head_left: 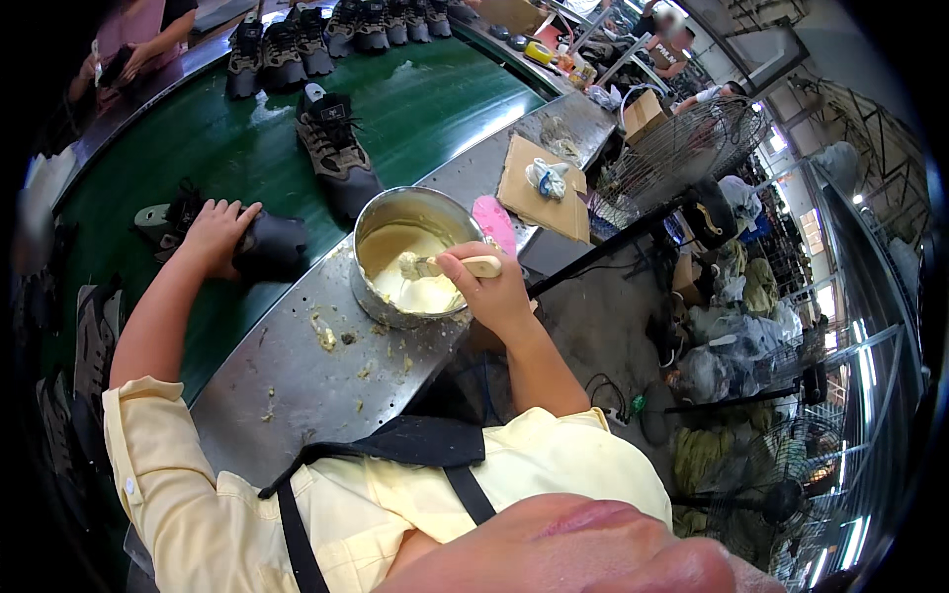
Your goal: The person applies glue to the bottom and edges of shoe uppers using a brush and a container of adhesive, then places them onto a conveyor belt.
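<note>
My left hand [213,235] is wrapped over a dark shoe [274,247] lying on the green conveyor belt [213,148], with its black toe pointing towards the metal pot. In my right hand [499,295] is a brush [481,266] with a pale wooden handle, its bristles dipped into the pot. The round pot [368,293] stands on the steel ledge and holds a cream-coloured paste [390,247]; smears of it coat the inner wall. Just beyond the pot, another brown and black shoe [334,148] rests on the belt, toe towards me.
A row of shoes [282,54] lines the belt's far side. Right of the pot lie a pink pad [494,222] and cardboard [542,193] with a white cloth bundle. Dried paste spots the steel ledge [287,366]. A fan [682,153] stands right; another person's hands [148,54] work at far left.
</note>
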Motion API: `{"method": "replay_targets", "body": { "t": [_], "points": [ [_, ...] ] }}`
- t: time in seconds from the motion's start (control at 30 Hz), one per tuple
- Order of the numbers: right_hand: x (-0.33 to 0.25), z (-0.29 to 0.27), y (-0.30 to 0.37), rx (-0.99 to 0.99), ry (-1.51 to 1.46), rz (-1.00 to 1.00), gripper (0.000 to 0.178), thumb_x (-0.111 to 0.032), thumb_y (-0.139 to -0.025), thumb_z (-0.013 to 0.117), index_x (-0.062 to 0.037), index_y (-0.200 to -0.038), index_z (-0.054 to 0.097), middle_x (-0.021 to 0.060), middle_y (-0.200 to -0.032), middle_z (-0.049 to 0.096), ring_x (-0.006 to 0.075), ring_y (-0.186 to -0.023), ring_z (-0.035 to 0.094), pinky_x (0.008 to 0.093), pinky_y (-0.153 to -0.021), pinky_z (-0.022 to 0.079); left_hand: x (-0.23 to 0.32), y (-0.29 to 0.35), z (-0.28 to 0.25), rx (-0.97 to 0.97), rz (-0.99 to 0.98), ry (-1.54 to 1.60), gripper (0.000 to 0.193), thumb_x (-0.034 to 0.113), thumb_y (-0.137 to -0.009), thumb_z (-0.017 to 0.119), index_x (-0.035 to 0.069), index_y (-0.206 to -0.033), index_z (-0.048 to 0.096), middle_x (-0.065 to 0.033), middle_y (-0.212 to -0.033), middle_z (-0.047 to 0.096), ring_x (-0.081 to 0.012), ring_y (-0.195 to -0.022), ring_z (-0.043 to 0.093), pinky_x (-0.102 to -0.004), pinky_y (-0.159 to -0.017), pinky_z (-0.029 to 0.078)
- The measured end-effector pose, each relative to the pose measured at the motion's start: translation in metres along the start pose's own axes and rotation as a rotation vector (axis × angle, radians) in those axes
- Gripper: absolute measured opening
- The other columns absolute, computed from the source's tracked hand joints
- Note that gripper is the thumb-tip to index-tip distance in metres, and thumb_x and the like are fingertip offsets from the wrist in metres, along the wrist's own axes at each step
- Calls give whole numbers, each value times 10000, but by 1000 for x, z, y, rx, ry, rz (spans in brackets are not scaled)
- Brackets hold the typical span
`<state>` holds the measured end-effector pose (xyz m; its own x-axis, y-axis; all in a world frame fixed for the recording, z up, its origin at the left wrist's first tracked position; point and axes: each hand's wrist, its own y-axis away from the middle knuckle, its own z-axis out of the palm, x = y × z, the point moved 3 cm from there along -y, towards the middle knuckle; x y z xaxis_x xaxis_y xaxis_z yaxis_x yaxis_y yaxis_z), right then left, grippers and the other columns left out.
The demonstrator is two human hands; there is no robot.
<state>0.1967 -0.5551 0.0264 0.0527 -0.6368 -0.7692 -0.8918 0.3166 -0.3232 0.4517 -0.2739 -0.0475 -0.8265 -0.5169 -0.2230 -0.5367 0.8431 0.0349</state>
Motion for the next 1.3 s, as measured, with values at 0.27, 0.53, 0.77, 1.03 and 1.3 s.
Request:
{"method": "replay_targets", "body": {
  "t": [0.27,0.53,0.77,1.03,1.3],
  "points": [
    [-3,-9,2,153,-60,-94,214,-228,-841,607,-30,-773,652,72,-664,642,171,-613,615,280,-568,466,-13,43,-52,467,-144,236,952,187,-430,767,80,-1293,379,-172,-1133,531,-335,-1025,511,-399,-901,405],
    [3,-2,-1,157,-247,-29,256,-226,-854,591,-4,-738,643,60,-630,628,128,-573,604,247,-532,470,-100,160,-17,1097,-658,1939,518,379,-841,515,22,-1216,493,-53,-1204,519,-175,-1126,464,-302,-978,320],
    [1,5,0,-67,-402,86,291,-249,-866,579,7,-741,635,57,-674,623,110,-585,592,223,-534,475,26,214,-43,1153,-793,2099,614,521,-809,463,61,-1215,479,-91,-1187,524,-232,-1091,487,-357,-941,358],
    [11,5,0,-16,-443,30,254,-220,-872,569,2,-762,625,41,-684,612,99,-584,580,223,-527,479,111,195,-37,712,-289,2036,500,464,-829,452,23,-1035,567,-58,-1005,590,-166,-944,541,-303,-852,405],
    [-31,-33,17,406,-607,-58,297,-244,-902,489,-28,-732,601,68,-689,621,85,-531,497,208,-498,352,161,157,-84,598,-250,2035,690,489,-678,673,-16,-1118,508,-75,-1001,584,-153,-897,555,-284,-786,439]
  ]
}}
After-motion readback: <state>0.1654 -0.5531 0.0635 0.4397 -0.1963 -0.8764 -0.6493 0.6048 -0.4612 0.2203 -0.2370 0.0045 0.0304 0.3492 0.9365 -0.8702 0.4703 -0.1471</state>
